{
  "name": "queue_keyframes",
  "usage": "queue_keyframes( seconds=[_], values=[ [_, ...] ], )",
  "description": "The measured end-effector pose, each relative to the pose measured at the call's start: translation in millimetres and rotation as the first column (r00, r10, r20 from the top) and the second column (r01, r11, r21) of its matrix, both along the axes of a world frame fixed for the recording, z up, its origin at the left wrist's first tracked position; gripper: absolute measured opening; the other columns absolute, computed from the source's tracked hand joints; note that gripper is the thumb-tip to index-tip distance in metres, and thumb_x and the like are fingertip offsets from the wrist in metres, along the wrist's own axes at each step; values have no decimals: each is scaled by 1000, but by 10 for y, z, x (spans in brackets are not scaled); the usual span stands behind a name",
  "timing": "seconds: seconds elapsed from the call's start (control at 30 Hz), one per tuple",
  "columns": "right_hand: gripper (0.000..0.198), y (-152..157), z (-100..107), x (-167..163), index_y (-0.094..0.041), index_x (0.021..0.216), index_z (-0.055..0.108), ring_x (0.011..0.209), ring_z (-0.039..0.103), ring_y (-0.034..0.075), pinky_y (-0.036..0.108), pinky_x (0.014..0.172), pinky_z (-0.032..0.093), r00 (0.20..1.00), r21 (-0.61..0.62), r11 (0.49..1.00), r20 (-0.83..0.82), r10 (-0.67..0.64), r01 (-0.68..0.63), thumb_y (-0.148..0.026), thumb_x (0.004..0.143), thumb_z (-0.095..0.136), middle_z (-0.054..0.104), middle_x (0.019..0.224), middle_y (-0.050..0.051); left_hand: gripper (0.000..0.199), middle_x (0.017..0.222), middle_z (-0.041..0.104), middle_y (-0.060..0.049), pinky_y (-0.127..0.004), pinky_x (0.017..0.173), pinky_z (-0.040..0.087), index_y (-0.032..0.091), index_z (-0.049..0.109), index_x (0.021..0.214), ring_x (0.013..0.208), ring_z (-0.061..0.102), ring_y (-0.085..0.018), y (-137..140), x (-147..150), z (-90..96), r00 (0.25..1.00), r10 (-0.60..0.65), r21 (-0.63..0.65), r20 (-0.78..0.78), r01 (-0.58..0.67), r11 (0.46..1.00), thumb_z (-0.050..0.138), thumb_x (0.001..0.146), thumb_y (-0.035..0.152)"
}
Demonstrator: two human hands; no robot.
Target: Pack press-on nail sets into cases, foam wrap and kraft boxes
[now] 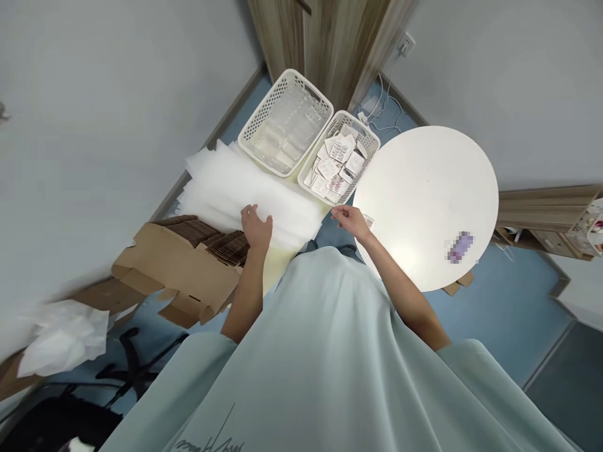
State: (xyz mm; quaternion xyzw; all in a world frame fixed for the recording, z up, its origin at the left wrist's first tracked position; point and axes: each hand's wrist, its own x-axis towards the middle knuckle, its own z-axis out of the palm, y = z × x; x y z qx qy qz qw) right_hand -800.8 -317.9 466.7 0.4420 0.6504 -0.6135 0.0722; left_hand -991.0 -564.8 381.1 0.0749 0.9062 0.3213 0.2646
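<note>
My left hand [257,228] is over a stack of white foam sheets [221,185], fingers spread and holding nothing that I can see. Between the white basket of cards and the round table, my right hand [349,221] has its fingers curled together; whatever may be in them is too small to make out. Just beyond its fingertips stands the white basket [311,186], full of small cards [328,167] carrying little items. Partly behind my right wrist, a small clear packet or card [369,221] lies at the table's edge.
A larger white basket [249,129] with clear plastic pieces [294,119] stands behind the sheets. Flattened cardboard boxes [176,267] lie at left, near a crumpled white bag [66,339] and a black chair [129,361]. A round white table [428,182] fills the right side, with a blurred purple object [460,247].
</note>
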Motion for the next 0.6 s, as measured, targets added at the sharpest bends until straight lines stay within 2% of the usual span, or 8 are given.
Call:
queue_keyframes(
  seconds=[0.07,0.17,0.37,0.43,0.53,0.6],
  values=[
    [22,-52,16,-149,-19,101,75,60,64,12,27,62,53,999,21,999,-24,36,-36,-40,97,70,79,94,4,62,160,48,-24,-58,128,35,15,57,148,150,44,-45,9,-29,-70,996,-60,-68,-73,55,996,74,89,20],
    [19,-138,31,-275,-20,102,76,67,67,14,26,66,56,996,44,997,-54,64,-62,-37,98,70,78,91,3,61,151,56,-27,-61,123,39,12,59,146,143,50,-47,42,-15,-137,987,-121,-147,-105,105,983,75,88,21],
    [13,-289,40,-315,-21,103,75,60,64,11,27,69,56,993,80,990,-27,116,-113,-32,99,69,78,91,1,44,128,70,-22,-58,121,41,15,64,139,133,58,-43,21,41,-140,991,-116,-105,-65,109,989,63,96,19],
    [13,-323,32,-308,-21,104,75,60,65,11,27,70,57,991,78,989,-18,131,-129,-32,99,69,78,91,1,47,136,66,-23,-58,122,40,16,63,141,137,55,-43,19,66,-132,993,-96,-70,-72,91,993,66,95,23],
    [14,-361,20,-301,-21,106,75,60,65,11,27,72,57,988,81,985,-12,153,-152,-32,100,67,78,92,1,69,155,53,-25,-55,126,37,16,55,152,147,46,-45,45,102,-130,993,-75,-22,-95,73,997,78,89,34],
    [14,-379,21,-303,-21,107,74,59,65,11,27,72,57,987,87,983,-8,162,-161,-32,101,67,79,93,1,75,157,51,-25,-54,127,35,15,52,155,149,45,-45,68,115,-137,992,-93,-23,-86,91,996,80,88,34]
  ],
)
